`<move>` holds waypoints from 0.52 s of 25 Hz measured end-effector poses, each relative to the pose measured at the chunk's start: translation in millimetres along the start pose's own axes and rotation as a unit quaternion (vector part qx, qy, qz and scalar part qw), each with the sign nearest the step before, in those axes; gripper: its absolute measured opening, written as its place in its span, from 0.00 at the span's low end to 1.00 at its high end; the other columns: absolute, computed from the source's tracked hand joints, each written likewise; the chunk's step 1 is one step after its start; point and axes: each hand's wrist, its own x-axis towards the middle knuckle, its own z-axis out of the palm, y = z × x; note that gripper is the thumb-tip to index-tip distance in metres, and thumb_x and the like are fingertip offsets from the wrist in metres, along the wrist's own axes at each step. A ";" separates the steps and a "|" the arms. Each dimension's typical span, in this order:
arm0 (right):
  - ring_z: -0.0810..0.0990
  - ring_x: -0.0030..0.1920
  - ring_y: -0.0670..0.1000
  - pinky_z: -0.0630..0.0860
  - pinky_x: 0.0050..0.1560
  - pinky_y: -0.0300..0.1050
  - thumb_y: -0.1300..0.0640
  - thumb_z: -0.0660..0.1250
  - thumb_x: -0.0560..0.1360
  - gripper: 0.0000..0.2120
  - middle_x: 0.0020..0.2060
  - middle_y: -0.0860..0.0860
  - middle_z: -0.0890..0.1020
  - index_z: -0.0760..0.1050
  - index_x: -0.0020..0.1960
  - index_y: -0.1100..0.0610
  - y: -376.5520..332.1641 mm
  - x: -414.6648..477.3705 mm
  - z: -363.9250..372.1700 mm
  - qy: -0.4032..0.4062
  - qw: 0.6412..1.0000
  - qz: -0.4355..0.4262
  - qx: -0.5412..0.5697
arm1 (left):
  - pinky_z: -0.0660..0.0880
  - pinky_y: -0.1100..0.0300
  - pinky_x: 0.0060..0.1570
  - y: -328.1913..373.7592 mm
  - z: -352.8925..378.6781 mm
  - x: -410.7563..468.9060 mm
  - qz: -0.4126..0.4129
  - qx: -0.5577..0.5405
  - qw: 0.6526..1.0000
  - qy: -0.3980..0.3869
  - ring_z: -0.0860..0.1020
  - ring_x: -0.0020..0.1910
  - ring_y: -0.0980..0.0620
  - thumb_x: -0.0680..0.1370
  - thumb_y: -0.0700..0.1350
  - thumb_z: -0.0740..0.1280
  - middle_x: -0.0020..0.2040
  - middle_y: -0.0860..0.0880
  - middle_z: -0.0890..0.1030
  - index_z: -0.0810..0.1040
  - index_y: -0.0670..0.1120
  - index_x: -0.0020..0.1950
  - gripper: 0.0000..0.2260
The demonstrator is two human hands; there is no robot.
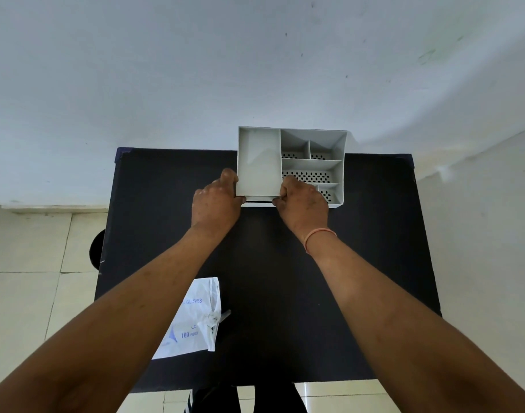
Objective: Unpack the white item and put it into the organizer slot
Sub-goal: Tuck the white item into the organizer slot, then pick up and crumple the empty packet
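Observation:
A white organizer with several compartments, some with perforated floors, stands at the far edge of the black table. A white rectangular open-topped bin sits in the organizer's left slot. My left hand grips the bin's near left corner. My right hand grips its near right corner, fingers curled over the rim. The bin's near edge stands slightly above the organizer's base.
An opened white plastic bag printed "GLOVES 100 PIECES" lies on the table's near left part, partly under my left forearm. A white wall rises right behind the organizer. Tiled floor shows to the left and right of the table.

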 end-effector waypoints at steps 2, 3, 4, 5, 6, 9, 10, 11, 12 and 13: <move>0.83 0.46 0.58 0.78 0.47 0.50 0.51 0.70 0.76 0.09 0.44 0.53 0.84 0.75 0.52 0.55 -3.5 -5.0 -1.6 0.002 1.000 0.003 0.002 | 0.79 0.46 0.55 2.0 -2.3 -10.1 -0.038 -0.049 0.998 0.004 0.85 0.47 0.43 0.76 0.45 0.77 0.46 0.46 0.85 0.71 0.46 0.63 0.20; 0.82 0.46 0.57 0.79 0.47 0.50 0.52 0.70 0.75 0.09 0.43 0.52 0.84 0.74 0.51 0.55 -6.0 -9.3 -2.5 0.006 1.000 0.002 0.012 | 0.78 0.46 0.57 1.9 -4.3 -17.5 -0.054 -0.073 0.996 0.007 0.84 0.47 0.44 0.76 0.44 0.77 0.46 0.46 0.85 0.71 0.46 0.64 0.21; 0.82 0.45 0.56 0.79 0.47 0.50 0.52 0.71 0.74 0.08 0.42 0.51 0.83 0.74 0.49 0.54 -8.2 -14.3 -2.6 0.010 1.000 0.000 0.030 | 0.78 0.46 0.58 1.1 -6.2 -25.4 -0.063 -0.087 0.994 0.010 0.84 0.46 0.45 0.75 0.44 0.77 0.45 0.47 0.85 0.71 0.46 0.65 0.23; 0.82 0.44 0.55 0.80 0.46 0.51 0.52 0.72 0.73 0.09 0.41 0.50 0.82 0.73 0.48 0.53 -11.5 -22.0 -2.5 0.010 0.998 -0.007 0.055 | 0.78 0.47 0.59 -1.1 -8.1 -36.7 -0.072 -0.094 0.993 0.011 0.83 0.46 0.46 0.75 0.44 0.78 0.44 0.47 0.84 0.71 0.46 0.66 0.24; 0.81 0.42 0.54 0.80 0.46 0.51 0.52 0.73 0.72 0.10 0.39 0.49 0.81 0.73 0.47 0.52 -15.7 -30.7 -2.8 0.003 0.996 -0.021 0.081 | 0.78 0.48 0.59 -4.1 -10.5 -49.2 -0.085 -0.097 0.992 0.012 0.82 0.45 0.49 0.75 0.44 0.79 0.44 0.48 0.84 0.71 0.46 0.66 0.24; 0.80 0.39 0.50 0.79 0.43 0.47 0.52 0.77 0.71 0.11 0.35 0.46 0.79 0.75 0.47 0.51 -32.1 -56.8 -1.9 -0.041 0.985 -0.070 0.151 | 0.78 0.49 0.59 -18.9 -17.2 -89.2 -0.142 -0.098 0.985 0.007 0.83 0.47 0.50 0.75 0.46 0.79 0.44 0.51 0.83 0.72 0.47 0.67 0.25; 0.79 0.39 0.49 0.79 0.43 0.46 0.52 0.77 0.72 0.11 0.35 0.45 0.78 0.75 0.47 0.51 -39.6 -66.1 -0.7 -0.067 0.980 -0.081 0.166 | 0.78 0.49 0.59 -26.0 -19.3 -104.0 -0.169 -0.099 0.981 0.006 0.83 0.48 0.49 0.75 0.46 0.79 0.45 0.51 0.83 0.72 0.47 0.68 0.25; 0.79 0.39 0.47 0.79 0.44 0.46 0.53 0.78 0.72 0.12 0.35 0.44 0.78 0.76 0.49 0.50 -47.3 -75.6 2.3 -0.099 0.975 -0.090 0.178 | 0.78 0.50 0.59 -34.0 -21.0 -119.3 -0.199 -0.100 0.975 0.005 0.84 0.50 0.48 0.76 0.47 0.79 0.46 0.50 0.84 0.72 0.47 0.68 0.25; 0.79 0.40 0.47 0.80 0.45 0.46 0.53 0.78 0.72 0.12 0.37 0.44 0.79 0.77 0.50 0.50 -55.3 -84.9 7.6 -0.137 0.968 -0.098 0.187 | 0.78 0.50 0.58 -43.2 -22.9 -134.9 -0.233 -0.104 0.967 0.007 0.85 0.51 0.47 0.76 0.47 0.79 0.48 0.48 0.85 0.72 0.47 0.69 0.25; 0.80 0.42 0.46 0.81 0.48 0.46 0.53 0.78 0.72 0.13 0.39 0.44 0.80 0.78 0.53 0.50 -62.9 -93.8 14.4 -0.177 0.959 -0.105 0.196 | 0.78 0.51 0.57 -53.6 -24.1 -150.2 -0.270 -0.109 0.957 0.014 0.85 0.52 0.46 0.76 0.47 0.79 0.50 0.47 0.85 0.72 0.47 0.69 0.26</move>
